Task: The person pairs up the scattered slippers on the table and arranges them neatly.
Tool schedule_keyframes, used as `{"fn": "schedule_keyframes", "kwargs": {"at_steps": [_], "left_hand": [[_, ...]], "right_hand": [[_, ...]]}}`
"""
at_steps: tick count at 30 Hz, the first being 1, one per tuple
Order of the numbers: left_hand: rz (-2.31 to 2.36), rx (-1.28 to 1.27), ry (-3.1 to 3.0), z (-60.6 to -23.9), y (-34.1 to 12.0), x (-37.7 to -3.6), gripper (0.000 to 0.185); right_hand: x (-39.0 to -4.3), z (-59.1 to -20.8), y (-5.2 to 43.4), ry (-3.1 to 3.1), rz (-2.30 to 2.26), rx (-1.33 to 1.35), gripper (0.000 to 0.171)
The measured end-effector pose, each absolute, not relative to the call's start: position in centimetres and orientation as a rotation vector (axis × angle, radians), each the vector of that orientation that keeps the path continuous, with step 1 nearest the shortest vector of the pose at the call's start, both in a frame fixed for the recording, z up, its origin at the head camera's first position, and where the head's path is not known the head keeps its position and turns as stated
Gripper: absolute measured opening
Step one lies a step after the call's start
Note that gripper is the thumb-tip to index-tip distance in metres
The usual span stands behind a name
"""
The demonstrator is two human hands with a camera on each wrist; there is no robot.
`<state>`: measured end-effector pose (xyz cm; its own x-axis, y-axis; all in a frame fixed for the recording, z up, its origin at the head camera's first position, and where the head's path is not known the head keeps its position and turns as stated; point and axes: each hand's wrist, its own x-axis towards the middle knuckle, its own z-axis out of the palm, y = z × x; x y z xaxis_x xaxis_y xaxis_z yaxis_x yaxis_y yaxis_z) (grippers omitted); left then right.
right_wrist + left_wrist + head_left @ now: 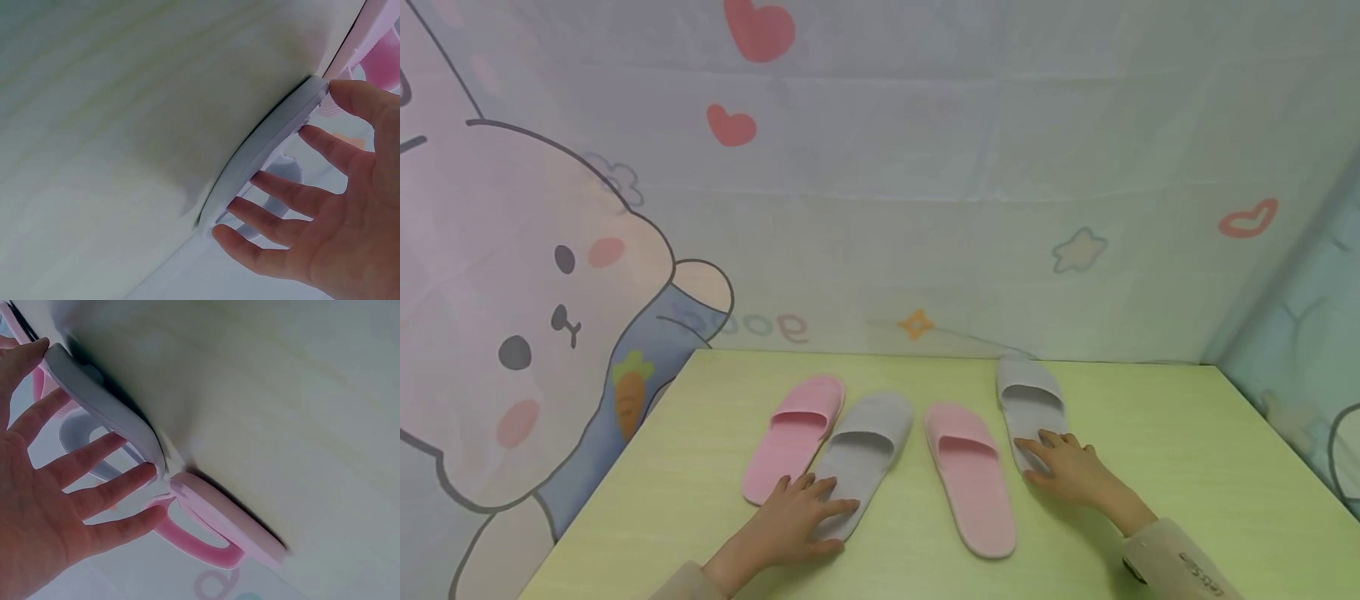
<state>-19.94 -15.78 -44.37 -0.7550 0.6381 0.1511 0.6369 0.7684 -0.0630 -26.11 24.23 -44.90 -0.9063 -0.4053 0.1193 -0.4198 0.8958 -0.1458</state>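
Note:
Two grey slippers and two pink slippers lie on the table, toes pointing toward the back wall. My left hand (pixel 793 521) spreads its fingers over the heel part of the left grey slipper (pixel 874 425). In the left wrist view, the fingertips touch that grey slipper (pixel 119 415) along its sole. My right hand (pixel 1067 471) spreads its fingers over the heel end of the right grey slipper (pixel 1030 392). The right wrist view shows the fingertips against the sole of this grey slipper (pixel 269 140). Neither hand curls round anything.
One pink slipper (pixel 793 437) lies left of the left grey slipper, close against it. Another pink slipper (pixel 973 492) sits between the two grey ones. The pale yellow-green table (pixel 1165 450) ends at a printed cloth wall (pixel 880 167) behind.

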Motion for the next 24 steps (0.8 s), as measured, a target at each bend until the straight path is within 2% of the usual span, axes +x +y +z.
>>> {"fn": "schedule_keyframes", "kwargs": {"at_steps": [24], "left_hand": [[-0.029, -0.988, -2.817, -44.5, -14.4, -21.5, 0.044]], "right_hand": [[-25.5, -44.2, 24.1, -3.065, 0.263, 0.62, 0.047]]}}
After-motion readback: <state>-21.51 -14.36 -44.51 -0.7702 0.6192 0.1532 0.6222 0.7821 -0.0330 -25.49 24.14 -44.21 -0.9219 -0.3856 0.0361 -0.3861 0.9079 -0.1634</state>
